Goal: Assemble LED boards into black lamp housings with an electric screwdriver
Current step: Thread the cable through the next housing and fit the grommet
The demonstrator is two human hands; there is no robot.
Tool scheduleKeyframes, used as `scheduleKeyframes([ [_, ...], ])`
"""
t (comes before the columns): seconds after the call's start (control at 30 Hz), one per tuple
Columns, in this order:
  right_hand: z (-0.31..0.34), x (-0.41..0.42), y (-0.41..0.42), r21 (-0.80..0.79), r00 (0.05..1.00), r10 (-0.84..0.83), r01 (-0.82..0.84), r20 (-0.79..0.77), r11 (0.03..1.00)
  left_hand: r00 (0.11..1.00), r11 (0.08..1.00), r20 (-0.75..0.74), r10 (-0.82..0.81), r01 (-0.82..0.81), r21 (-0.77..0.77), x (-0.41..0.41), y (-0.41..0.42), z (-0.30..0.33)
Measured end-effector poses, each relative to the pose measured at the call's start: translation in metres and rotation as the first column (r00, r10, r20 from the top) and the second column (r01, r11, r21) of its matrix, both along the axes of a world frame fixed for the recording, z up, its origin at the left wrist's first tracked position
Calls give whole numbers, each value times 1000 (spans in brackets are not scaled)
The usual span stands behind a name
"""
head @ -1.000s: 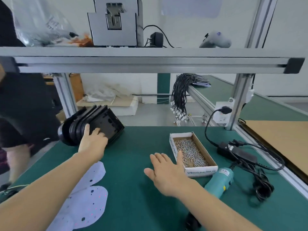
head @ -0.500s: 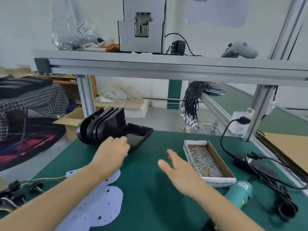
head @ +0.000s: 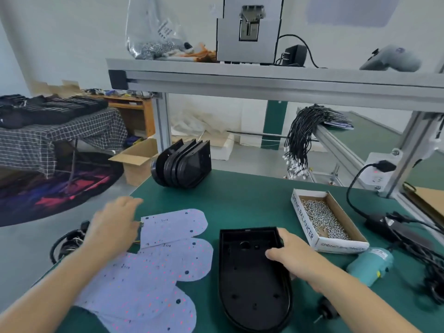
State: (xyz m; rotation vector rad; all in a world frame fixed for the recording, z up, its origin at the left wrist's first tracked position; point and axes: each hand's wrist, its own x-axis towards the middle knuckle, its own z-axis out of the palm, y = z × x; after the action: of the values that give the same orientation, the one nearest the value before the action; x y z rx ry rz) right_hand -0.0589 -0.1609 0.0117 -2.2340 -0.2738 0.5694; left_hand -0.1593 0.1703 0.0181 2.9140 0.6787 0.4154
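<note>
Covering green bench mat [head: 240,203]: LED boards [head: 173,227], housing [head: 252,280], screw box [head: 329,219].

housing [head: 252,280] black | boards [head: 153,267] white, dotted | screwdriver [head: 371,265] teal | mat [head: 252,198] green

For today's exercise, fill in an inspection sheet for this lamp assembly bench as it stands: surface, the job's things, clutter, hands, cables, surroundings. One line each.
Surface: green bench mat, aluminium frame shelf overhead.
Job's things: open black housing lying flat near the front; stack of housings standing at the back; white LED boards overlapping at left; box of screws; teal electric screwdriver lying at right.
Clutter: bag of hardware and grey box on the shelf.
Hands: left hand at the edge of the top board, grip unclear; right hand holds the housing's right rim.
Cables: black power cord plugged into a socket; bundle of black leads hanging behind.
Surroundings: cardboard carton, checked cloth table.
</note>
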Motion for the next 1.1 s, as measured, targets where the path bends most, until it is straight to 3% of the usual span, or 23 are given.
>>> scheduleKeyframes([
  [0.07, -2, -5, 4, -80, 999, 41, -39, 19, 996, 962, 984, -211, 176, -171, 38, 4, 42, -17],
  [0.13, -2, -8, 7, -215, 992, 75, -52, 100, 975, 942, 983, -286, 174, -181, 0, 8, 62, -27],
  [0.23, 6, -15, 7, -482, 907, 188, 19, 377, 876, 984, 994, -143, 109, -108, 19, 8, 64, -22],
  [0.3, 13, -24, 12, -451, 816, 253, 11, 520, 892, 994, 992, -53, -95, 90, -92, -6, 62, -10],
  [0.33, 16, -30, 16, -422, 778, 287, -31, 559, 906, 964, 954, -116, -240, 212, -212, -17, 60, -4],
  [0.4, 20, -40, 26, -397, 730, 363, -136, 579, 908, 822, 887, -392, -414, 267, -376, -40, 47, 4],
  [0.43, 21, -45, 32, -398, 716, 395, -177, 576, 900, 775, 893, -468, -424, 271, -359, -48, 45, 2],
  [0.53, 24, -55, 49, -387, 684, 453, -262, 571, 884, 849, 928, -395, -352, 262, -264, -51, 48, -5],
  [0.73, 27, -64, 79, -369, 668, 545, -403, 506, 837, 873, 801, -235, -428, 246, -546, -34, 52, 8],
  [0.87, 23, -66, 113, -29, 839, 484, -493, 249, 869, 907, 616, 4, -420, 289, -733, -19, 45, 33],
  [0.93, 21, -62, 124, 276, 921, 366, -389, 135, 879, 906, 592, 82, -415, 337, -732, -10, 39, 45],
  [1.0, 21, -54, 127, 529, 967, 252, -194, -39, 826, 910, 538, 153, -386, 356, -764, -5, 31, 53],
  [1.1, 24, -44, 120, 650, 978, 180, -66, -110, 757, 902, 453, 175, -394, 356, -818, -13, 35, 52],
])
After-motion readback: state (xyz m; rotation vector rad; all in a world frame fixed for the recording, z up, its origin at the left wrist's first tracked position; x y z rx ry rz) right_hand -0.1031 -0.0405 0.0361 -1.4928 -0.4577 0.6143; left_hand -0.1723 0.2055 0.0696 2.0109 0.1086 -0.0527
